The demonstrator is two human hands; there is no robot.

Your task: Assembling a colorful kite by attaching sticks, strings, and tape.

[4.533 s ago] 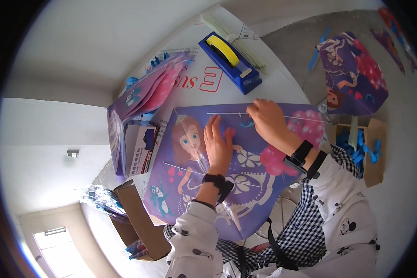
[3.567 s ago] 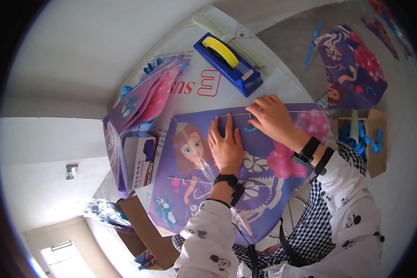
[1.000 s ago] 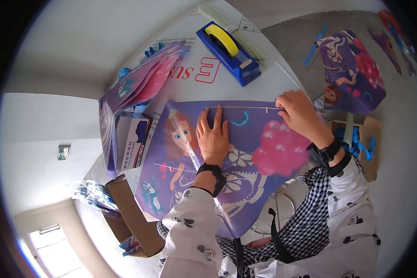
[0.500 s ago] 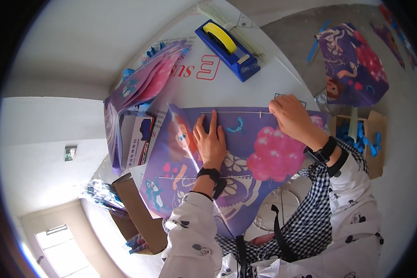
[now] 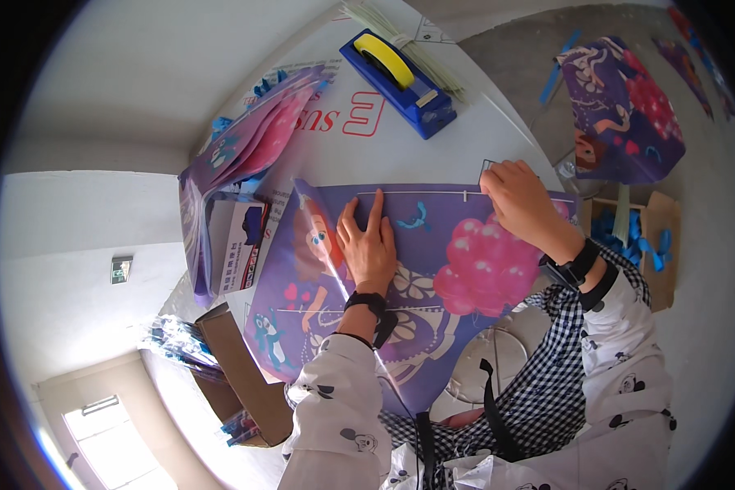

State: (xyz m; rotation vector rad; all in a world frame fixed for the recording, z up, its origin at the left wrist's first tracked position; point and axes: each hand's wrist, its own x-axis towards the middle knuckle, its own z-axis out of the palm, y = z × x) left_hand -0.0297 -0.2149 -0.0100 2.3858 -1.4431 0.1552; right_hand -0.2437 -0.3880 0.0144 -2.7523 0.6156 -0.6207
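1. The purple sheet [image 5: 420, 253] fills the middle of my view, its upper edge lying across the white table [image 5: 416, 162] and its lower tip reaching the checked cloth [image 5: 539, 367].
2. I see the left hand [image 5: 367, 249] palm down on the sheet, fingers spread, gripping nothing; its index fingertip meets the thin white rod [image 5: 424, 192] along that upper edge.
3. The right hand [image 5: 516, 200] is curled near the rod's right stretch, close to the table's right edge; from here I can't tell whether it pinches the rod.
4. Above the sheet, I have a strip of open table before the blue tape dispenser [image 5: 423, 102].
5. On the left, room is tighter: folded sheets [image 5: 257, 147] and a small carton [image 5: 238, 245] stand just beside the sheet.
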